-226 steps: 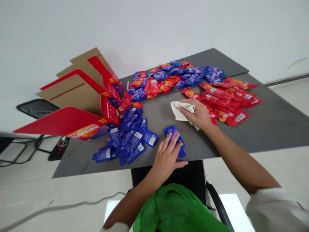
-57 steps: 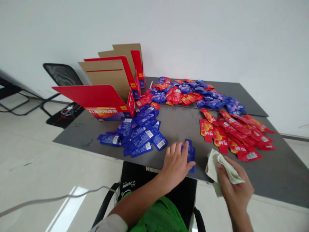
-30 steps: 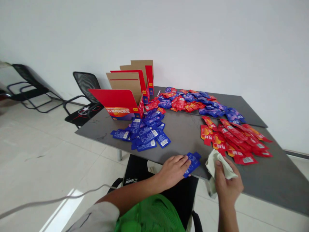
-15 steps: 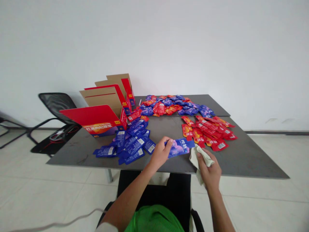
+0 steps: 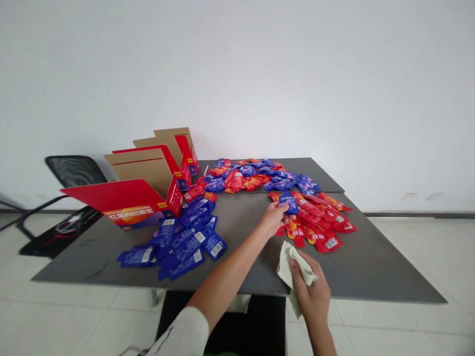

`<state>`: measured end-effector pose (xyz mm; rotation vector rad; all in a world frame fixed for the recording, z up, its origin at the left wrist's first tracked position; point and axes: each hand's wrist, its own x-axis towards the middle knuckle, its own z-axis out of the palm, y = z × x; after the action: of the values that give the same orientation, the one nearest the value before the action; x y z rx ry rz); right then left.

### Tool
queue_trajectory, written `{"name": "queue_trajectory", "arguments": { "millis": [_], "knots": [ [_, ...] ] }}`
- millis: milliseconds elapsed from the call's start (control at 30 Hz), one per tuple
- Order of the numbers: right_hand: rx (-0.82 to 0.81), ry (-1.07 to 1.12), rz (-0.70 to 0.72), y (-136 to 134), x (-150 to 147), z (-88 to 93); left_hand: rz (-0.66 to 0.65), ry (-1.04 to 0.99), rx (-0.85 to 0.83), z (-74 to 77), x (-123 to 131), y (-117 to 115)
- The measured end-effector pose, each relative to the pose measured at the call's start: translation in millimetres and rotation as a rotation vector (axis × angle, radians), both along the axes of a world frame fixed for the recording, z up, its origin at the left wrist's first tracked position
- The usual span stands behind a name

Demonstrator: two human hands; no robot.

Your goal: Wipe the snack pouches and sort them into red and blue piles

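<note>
My left hand (image 5: 273,219) is shut on a blue sachet (image 5: 288,203), holding it just over a loose pile of red sachets (image 5: 315,217). My right hand (image 5: 312,290) grips a crumpled cream cloth (image 5: 291,267) near the table's front edge, a little below the red pile. A heap of blue sachets (image 5: 181,242) lies to the left of both hands, with barcodes showing on several. Behind them is a mixed spread of red and blue sachets (image 5: 248,178).
An open red and cardboard carton (image 5: 126,202) stands at the table's left, with further flaps behind it. The grey table (image 5: 237,272) has its front edge close to me. A black mesh chair (image 5: 74,170) stands beyond the left side, with cables on the seat.
My left hand has carried the blue sachet up and to the right, over the red pile. The cloth stays in my right hand, and the whole view has tilted and shifted as my head moved.
</note>
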<state>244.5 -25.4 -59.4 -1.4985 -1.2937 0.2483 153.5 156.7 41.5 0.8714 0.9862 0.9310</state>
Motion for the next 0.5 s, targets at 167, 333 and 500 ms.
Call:
{"name": "queue_trajectory", "arguments": {
  "millis": [167,333,500],
  "knots": [
    [0.026,0.000,-0.018,-0.8,-3.1,2.3,-0.002,0.099,0.021,-20.9,26.4,29.1],
    [0.038,-0.024,-0.045,-1.5,-4.5,4.2,-0.011,0.248,0.092,-48.6,32.8,34.8],
    [0.026,-0.023,-0.056,-1.3,-4.9,4.8,-0.082,0.378,0.182,-60.0,24.9,34.1]
  ]
}}
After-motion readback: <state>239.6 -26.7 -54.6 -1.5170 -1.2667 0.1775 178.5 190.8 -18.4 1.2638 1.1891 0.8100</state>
